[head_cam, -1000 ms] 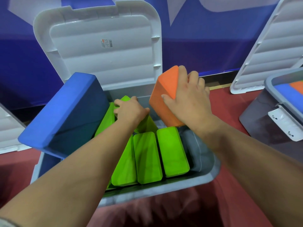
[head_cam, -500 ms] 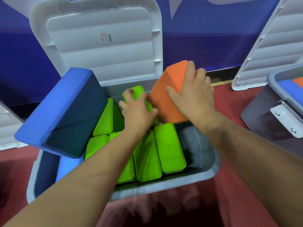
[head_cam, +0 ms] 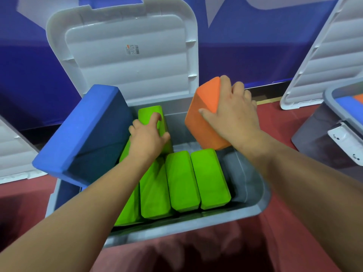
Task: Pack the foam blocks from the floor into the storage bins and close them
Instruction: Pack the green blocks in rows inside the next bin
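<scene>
Above the far right corner of the storage bin (head_cam: 186, 222), the orange block (head_cam: 200, 132) is hanging tilted, its long axis sloping down into the bin. The right hand (head_cam: 233, 114) is gripping it, fingers over its top and thumb on its face. The bare gap by the bin's right wall is lying just below it, so this hand is probably nearer. Toward the bin's middle, the left hand (head_cam: 147, 138) is gripping an upright green block (head_cam: 147, 114). A blue block (head_cam: 84, 130) is leaning over the bin's left rim.
</scene>
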`<action>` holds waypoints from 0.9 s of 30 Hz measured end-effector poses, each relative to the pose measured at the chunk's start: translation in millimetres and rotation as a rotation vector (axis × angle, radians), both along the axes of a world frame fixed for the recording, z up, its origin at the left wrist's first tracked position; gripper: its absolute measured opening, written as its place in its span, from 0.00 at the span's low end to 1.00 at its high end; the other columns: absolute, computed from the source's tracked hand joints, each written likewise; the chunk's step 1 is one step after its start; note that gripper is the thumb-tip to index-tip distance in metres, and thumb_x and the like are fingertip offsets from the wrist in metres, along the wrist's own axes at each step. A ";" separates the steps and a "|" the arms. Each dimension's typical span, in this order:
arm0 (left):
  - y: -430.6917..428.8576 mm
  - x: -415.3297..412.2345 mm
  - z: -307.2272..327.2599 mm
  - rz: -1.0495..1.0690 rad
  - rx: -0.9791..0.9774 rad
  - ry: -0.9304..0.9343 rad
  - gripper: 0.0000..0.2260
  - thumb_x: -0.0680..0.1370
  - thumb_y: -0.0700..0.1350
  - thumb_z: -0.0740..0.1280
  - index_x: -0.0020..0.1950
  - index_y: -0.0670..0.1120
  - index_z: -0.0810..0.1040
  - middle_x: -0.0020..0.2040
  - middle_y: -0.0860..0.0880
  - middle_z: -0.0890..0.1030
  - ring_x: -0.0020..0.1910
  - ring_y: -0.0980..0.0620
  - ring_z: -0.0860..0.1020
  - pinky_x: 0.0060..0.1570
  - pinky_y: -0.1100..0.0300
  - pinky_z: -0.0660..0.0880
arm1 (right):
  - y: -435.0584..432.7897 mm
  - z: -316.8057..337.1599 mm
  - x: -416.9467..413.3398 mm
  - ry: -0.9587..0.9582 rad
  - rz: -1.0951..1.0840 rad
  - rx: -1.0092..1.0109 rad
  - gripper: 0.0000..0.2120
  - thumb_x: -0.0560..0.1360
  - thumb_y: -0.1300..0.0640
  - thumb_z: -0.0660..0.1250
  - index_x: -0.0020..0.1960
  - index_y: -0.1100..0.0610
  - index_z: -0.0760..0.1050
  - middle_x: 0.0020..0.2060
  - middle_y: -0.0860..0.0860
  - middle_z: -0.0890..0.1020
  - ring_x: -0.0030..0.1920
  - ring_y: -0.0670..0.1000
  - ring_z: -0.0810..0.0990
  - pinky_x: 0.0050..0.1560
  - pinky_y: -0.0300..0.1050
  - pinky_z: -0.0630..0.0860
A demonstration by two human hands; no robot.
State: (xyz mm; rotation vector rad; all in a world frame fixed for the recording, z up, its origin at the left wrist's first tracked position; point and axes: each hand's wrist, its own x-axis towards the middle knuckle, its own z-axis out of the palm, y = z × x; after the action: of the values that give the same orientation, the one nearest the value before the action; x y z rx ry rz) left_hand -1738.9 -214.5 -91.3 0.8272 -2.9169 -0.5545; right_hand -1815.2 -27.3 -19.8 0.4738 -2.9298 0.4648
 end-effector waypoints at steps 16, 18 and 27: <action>-34.0 7.5 -6.6 -0.161 -0.033 -0.247 0.25 0.81 0.62 0.55 0.77 0.66 0.54 0.68 0.32 0.61 0.66 0.34 0.62 0.70 0.46 0.59 | -73.3 63.8 -6.9 -0.196 0.128 -0.024 0.31 0.73 0.41 0.63 0.73 0.47 0.58 0.64 0.61 0.66 0.61 0.67 0.69 0.56 0.59 0.69; -39.3 10.5 -12.3 -0.181 -0.001 -0.271 0.24 0.82 0.62 0.51 0.77 0.67 0.51 0.72 0.33 0.57 0.71 0.35 0.58 0.73 0.45 0.55 | -85.3 47.6 -6.9 -0.324 0.176 0.015 0.29 0.74 0.45 0.64 0.73 0.50 0.60 0.64 0.62 0.68 0.64 0.65 0.68 0.55 0.54 0.68; -49.5 34.1 -56.7 -0.293 -0.091 -0.123 0.26 0.83 0.60 0.47 0.80 0.57 0.47 0.80 0.41 0.42 0.79 0.46 0.39 0.77 0.51 0.39 | -85.6 -0.4 -24.3 -0.216 0.048 0.034 0.33 0.76 0.45 0.63 0.73 0.61 0.58 0.62 0.66 0.73 0.60 0.67 0.74 0.53 0.55 0.71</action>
State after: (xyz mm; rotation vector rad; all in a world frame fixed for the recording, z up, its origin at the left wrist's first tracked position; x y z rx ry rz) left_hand -1704.9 -264.0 -148.0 0.4403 -3.1719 -0.3962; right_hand -1839.6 -113.0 -20.2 0.5308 -3.1435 0.5020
